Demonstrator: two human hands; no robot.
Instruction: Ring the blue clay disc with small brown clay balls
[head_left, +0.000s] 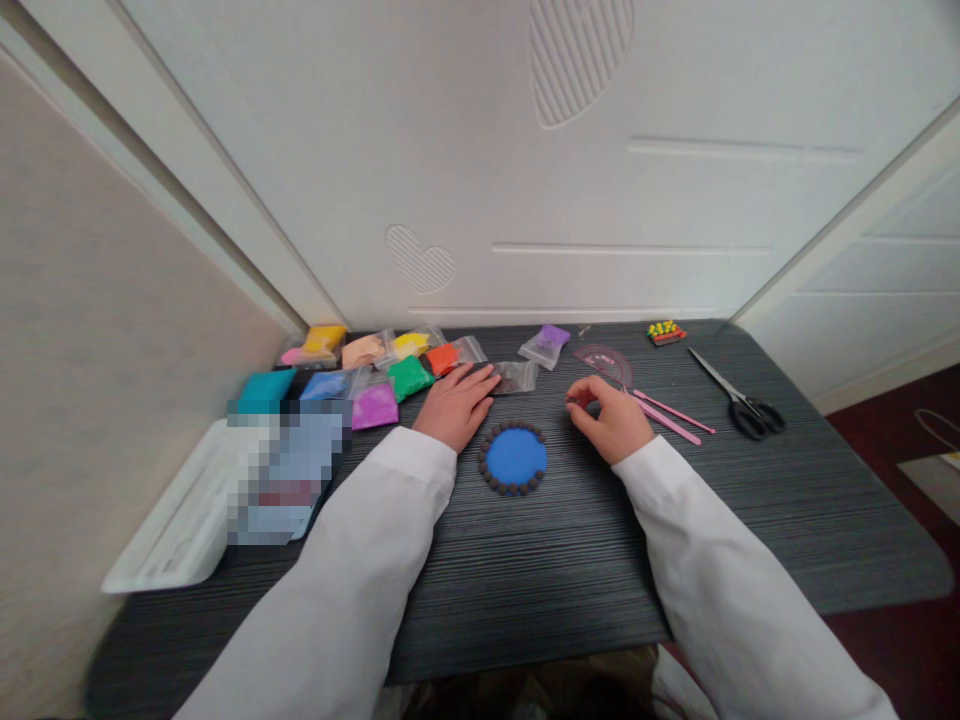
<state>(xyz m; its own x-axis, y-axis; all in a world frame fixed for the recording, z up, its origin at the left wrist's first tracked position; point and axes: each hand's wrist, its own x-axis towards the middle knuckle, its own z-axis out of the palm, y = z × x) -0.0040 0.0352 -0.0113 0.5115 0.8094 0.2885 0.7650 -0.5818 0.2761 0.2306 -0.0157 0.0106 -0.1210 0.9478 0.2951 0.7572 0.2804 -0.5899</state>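
Observation:
A flat blue clay disc lies on the dark table, edged by a row of small dark brown clay balls, with a gap in the row on its right side. My left hand rests flat with fingers spread, its fingertips at a clear bag of dark clay. To the right of the disc, my right hand pinches a small dark piece of clay between thumb and fingers, just above the table.
Bags of coloured clay, such as green and purple, lie at the back. Right are pink modelling tools, a protractor, scissors and a small colourful clay piece. A white tray stands left, beside a blurred-out item.

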